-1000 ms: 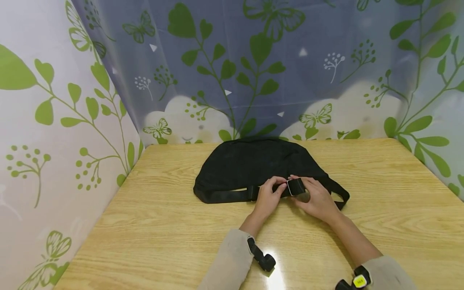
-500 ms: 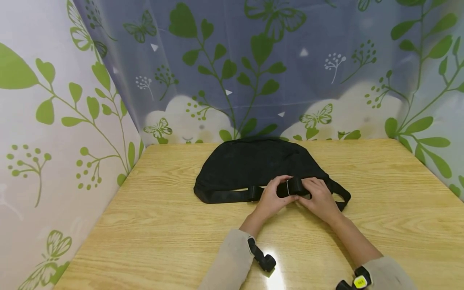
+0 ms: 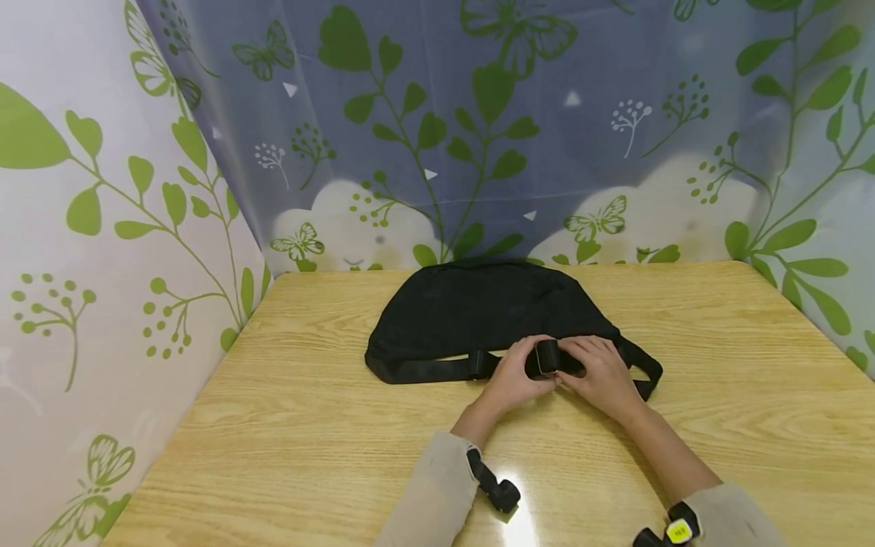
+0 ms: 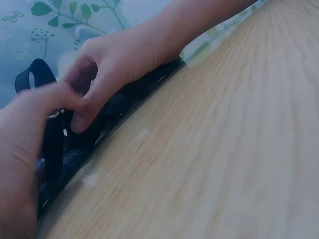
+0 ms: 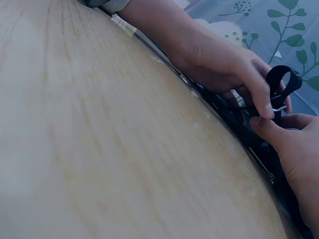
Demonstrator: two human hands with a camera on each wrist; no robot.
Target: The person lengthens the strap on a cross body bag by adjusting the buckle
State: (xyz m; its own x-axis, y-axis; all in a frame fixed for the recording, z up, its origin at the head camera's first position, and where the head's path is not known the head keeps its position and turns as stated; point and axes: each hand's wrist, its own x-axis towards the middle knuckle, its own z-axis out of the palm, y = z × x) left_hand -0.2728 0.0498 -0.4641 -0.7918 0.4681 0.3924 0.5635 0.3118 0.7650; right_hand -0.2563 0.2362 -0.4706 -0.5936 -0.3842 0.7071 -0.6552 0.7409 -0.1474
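A black fabric bag (image 3: 485, 304) lies flat on the table, its strap along the near edge. Part of that strap stands up in a small loop (image 3: 549, 355) through a thin metal slider buckle (image 3: 538, 358). At the buckle's left side my left hand (image 3: 511, 382) grips it between thumb and fingers, as the right wrist view also shows. My right hand (image 3: 603, 377) pinches the strap just right of the loop, thumb close to the left thumb. Fingertips partly hide the strap.
The wooden table (image 3: 307, 456) extends on all sides of the bag. A second strap adjuster (image 3: 480, 365) lies left of the hands, and a strap end loops out (image 3: 648, 368) at right. Patterned cloth walls (image 3: 437, 152) stand behind and at the left.
The left thumb has swung down and toward the right thumb, and the left hand has spread around the buckle. Buckle and strap loop have shifted slightly left; the loop looks narrower. The bag has stayed put.
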